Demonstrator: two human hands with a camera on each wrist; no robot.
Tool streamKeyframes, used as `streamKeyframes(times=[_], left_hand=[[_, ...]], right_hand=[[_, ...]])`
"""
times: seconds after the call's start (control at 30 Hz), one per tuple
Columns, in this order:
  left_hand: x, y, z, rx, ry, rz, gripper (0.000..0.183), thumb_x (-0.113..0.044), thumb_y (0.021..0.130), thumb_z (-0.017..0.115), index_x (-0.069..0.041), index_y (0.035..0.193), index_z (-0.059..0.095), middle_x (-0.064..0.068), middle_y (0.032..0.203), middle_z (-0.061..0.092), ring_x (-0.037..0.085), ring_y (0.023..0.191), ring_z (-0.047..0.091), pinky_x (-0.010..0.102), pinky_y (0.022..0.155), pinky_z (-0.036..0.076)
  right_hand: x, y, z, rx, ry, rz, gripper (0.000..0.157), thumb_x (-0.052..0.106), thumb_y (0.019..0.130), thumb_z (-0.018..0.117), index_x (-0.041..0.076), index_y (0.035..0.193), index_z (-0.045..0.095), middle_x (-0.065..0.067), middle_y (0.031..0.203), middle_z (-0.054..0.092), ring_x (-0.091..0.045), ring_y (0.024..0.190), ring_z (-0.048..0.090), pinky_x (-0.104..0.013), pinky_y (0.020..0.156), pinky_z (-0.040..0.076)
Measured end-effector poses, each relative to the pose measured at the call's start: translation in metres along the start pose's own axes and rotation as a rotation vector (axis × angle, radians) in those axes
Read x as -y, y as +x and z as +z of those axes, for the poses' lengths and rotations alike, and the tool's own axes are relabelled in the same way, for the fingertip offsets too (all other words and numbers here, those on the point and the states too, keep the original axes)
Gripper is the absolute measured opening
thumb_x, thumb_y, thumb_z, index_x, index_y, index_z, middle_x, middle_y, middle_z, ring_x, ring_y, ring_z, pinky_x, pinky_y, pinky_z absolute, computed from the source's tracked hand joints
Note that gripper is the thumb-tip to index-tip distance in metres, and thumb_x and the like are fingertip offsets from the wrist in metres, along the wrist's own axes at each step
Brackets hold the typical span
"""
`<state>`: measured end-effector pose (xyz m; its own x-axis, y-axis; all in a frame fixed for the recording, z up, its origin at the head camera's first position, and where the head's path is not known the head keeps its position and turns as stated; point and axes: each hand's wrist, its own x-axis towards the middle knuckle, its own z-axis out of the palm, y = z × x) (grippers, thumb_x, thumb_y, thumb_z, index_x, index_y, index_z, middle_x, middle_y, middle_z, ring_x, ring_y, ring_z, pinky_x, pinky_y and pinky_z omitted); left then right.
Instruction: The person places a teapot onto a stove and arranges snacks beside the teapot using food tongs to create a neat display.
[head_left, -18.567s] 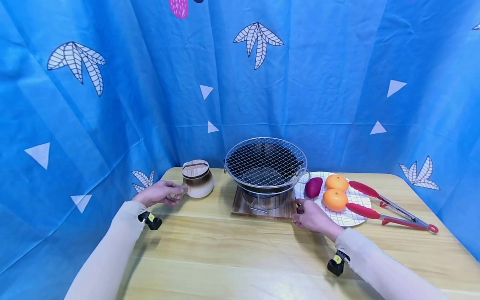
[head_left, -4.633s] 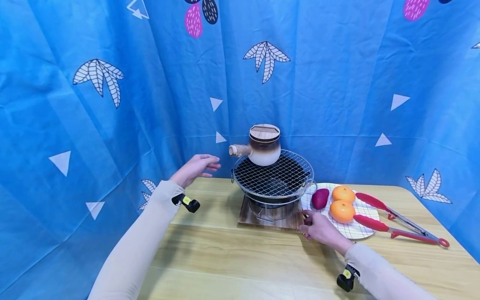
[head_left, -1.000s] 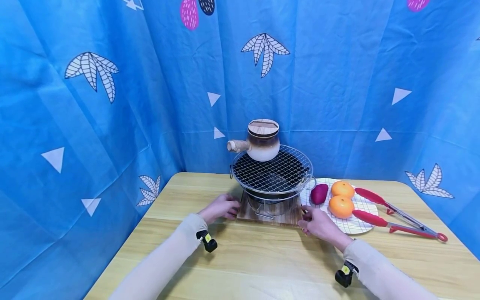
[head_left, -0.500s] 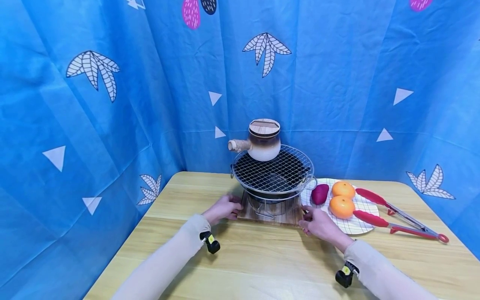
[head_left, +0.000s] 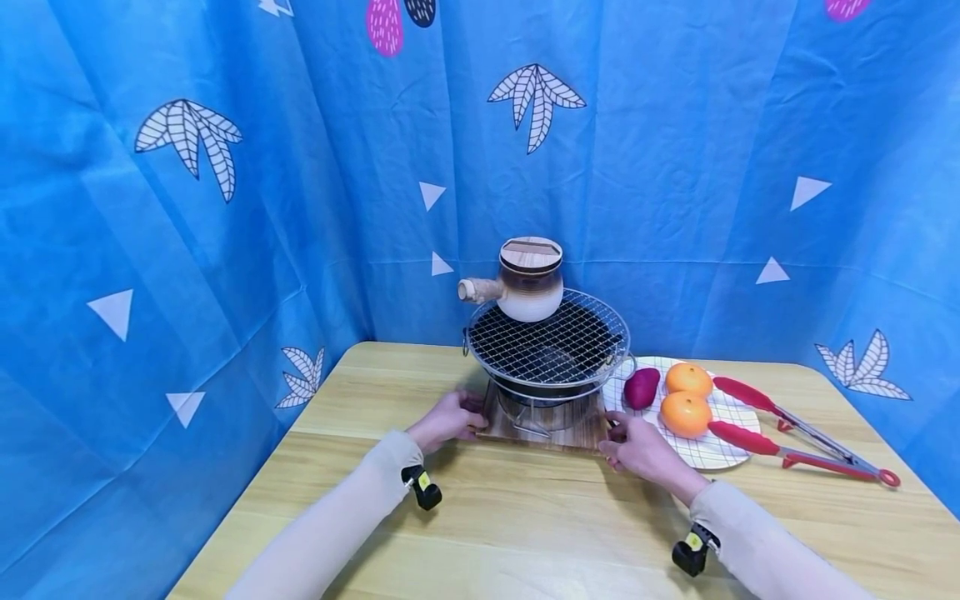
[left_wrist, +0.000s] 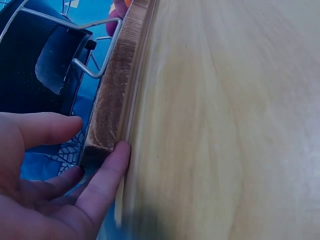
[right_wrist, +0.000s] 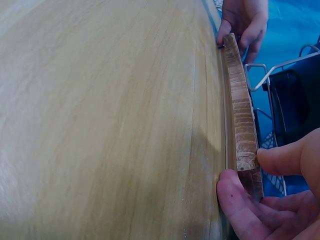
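A small clay pot [head_left: 530,292] with a wooden lid and a side handle stands on the wire grate [head_left: 547,346] of a round black grill, toward its back left. Under the grill lies a square wooden board [head_left: 543,437]. My left hand [head_left: 450,417] holds the board's left edge, fingertips at the corner and thumb over the top in the left wrist view. At the right edge, my right hand [head_left: 641,450] grips the board between thumb [right_wrist: 280,159] and fingers. The board's front edge [left_wrist: 112,95] shows close up.
A white checked plate [head_left: 701,454] at the right bears a purple sweet-potato-like piece [head_left: 642,389] and two oranges [head_left: 686,414]. Red-tipped tongs [head_left: 825,462] lean partly on it. Blue curtains [head_left: 667,167] hang behind and beside the wooden table [head_left: 517,533].
The pot, earlier on the table at left with my left hand at its handle, now stands on the grate. My left hand has since come down to the board's left edge. The right hand stays.
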<state>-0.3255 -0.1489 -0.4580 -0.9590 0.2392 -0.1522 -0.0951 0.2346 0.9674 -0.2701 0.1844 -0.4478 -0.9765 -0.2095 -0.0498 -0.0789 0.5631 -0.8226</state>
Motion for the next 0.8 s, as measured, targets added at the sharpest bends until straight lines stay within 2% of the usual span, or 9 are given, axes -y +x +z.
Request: streamKeyframes(times=[0.23,0.63,0.8], left_hand=[[0.0028,-0.0014,-0.0005,0.007,0.014,0.031,0.058,0.009,0.082,0.067,0.008,0.137,0.048,0.023,0.119,0.061,0.02,0.088,0.065,0.034,0.076,0.062],[0.0083,-0.0038,-0.0036,0.033,0.05,0.06,0.061,0.006,0.084,0.068,0.008,0.141,0.044,0.025,0.126,0.057,0.023,0.096,0.066,0.038,0.086,0.061],[0.0073,-0.0074,-0.0015,0.029,0.049,0.076,0.06,0.007,0.085,0.068,0.009,0.14,0.044,0.026,0.124,0.058,0.023,0.097,0.064,0.04,0.087,0.061]], right_hand=[[0.0007,-0.0002,0.0,0.004,0.005,0.003,0.062,-0.001,0.091,0.065,-0.011,0.146,0.04,-0.016,0.1,0.066,-0.02,0.065,0.063,-0.032,0.055,0.057],[0.0046,-0.0044,0.0009,0.013,-0.025,0.007,0.063,0.001,0.093,0.065,-0.01,0.148,0.038,-0.016,0.103,0.067,-0.019,0.065,0.063,-0.03,0.054,0.055],[0.0065,-0.0078,-0.0009,0.023,-0.023,-0.01,0.063,0.0,0.092,0.064,-0.012,0.148,0.037,-0.016,0.103,0.067,-0.019,0.066,0.063,-0.031,0.054,0.056]])
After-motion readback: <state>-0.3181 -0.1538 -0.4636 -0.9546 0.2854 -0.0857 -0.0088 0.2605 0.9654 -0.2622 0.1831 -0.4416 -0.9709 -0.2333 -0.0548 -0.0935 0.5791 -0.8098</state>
